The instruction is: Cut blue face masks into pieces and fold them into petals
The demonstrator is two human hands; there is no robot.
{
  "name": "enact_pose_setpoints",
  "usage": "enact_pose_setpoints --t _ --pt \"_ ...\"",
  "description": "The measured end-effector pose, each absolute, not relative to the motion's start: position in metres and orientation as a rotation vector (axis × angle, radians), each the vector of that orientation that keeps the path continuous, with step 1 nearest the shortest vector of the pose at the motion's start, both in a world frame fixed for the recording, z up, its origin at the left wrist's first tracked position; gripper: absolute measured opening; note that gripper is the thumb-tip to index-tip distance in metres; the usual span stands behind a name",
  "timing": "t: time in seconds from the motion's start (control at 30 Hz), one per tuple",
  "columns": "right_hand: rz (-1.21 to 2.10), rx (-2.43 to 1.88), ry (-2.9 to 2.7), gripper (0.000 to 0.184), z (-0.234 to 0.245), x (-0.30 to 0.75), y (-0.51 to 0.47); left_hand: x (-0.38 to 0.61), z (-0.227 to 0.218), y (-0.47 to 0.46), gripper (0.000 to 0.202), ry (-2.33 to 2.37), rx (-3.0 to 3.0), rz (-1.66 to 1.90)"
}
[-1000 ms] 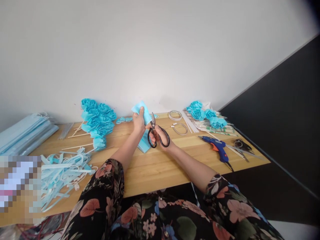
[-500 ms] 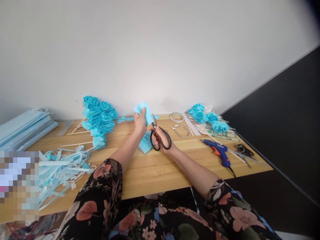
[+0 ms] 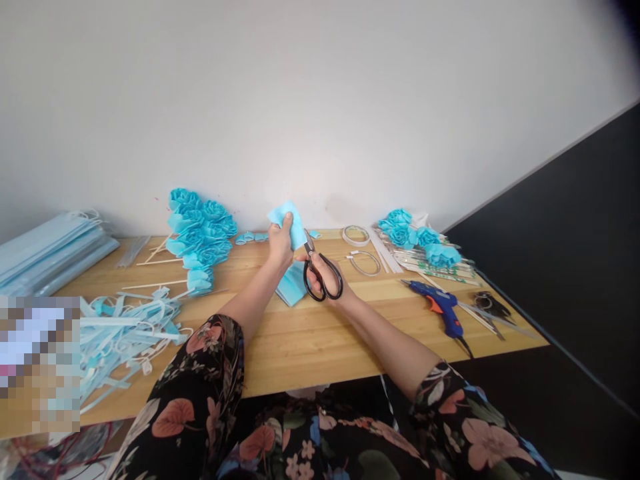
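In the middle of the head view my left hand (image 3: 281,243) pinches a folded piece of light blue fabric (image 3: 295,220), thumb on top. My right hand (image 3: 323,272) is wrapped around black-handled scissors (image 3: 310,248). Their blades lie against the right edge of the fabric, and both hands are raised above the table. Below them another light blue folded piece (image 3: 291,285) rests on the wood, partly hidden by the scissors and right hand. Behind the hands a row of small blue rolled pieces (image 3: 253,237) lies near the wall.
Blue fabric flowers (image 3: 200,230) on sticks lie left, beside cut strips (image 3: 133,333) and stacked face masks (image 3: 45,253). Tape rolls (image 3: 355,235), more blue flowers (image 3: 400,227) and a blue glue gun (image 3: 440,303) are on the right of the wooden table (image 3: 310,353).
The scissors' handle loops have come slightly closer together at the fabric's edge. Both hands keep their hold, and the camera view has shifted a little.
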State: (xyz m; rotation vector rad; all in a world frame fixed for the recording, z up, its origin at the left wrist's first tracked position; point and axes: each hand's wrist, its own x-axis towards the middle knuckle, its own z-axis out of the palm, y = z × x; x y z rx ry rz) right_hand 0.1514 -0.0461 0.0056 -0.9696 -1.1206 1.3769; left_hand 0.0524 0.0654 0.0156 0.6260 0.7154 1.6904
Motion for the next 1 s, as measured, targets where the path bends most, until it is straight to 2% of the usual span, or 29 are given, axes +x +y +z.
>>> enact_pose_setpoints --t 0.27,0.5,0.67,1.0 --pt "1.417 -0.915 -1.093 0.055 -0.001 0.150 -0.043 0.051 0.024 0.062 0.032 0.748 0.565 1.653" --pt "1.528 -0.869 -1.139 0.069 -0.001 0.153 -0.041 0.049 0.019 0.066 0.038 0.732 0.609 1.638" --pt "1.674 -0.805 -1.032 0.069 0.001 0.154 -0.040 0.048 0.015 0.068 0.037 0.707 0.620 1.638" --pt "1.656 -0.818 -1.056 0.070 0.003 0.157 -0.037 0.055 0.007 0.062 0.044 0.676 0.800 1.577"
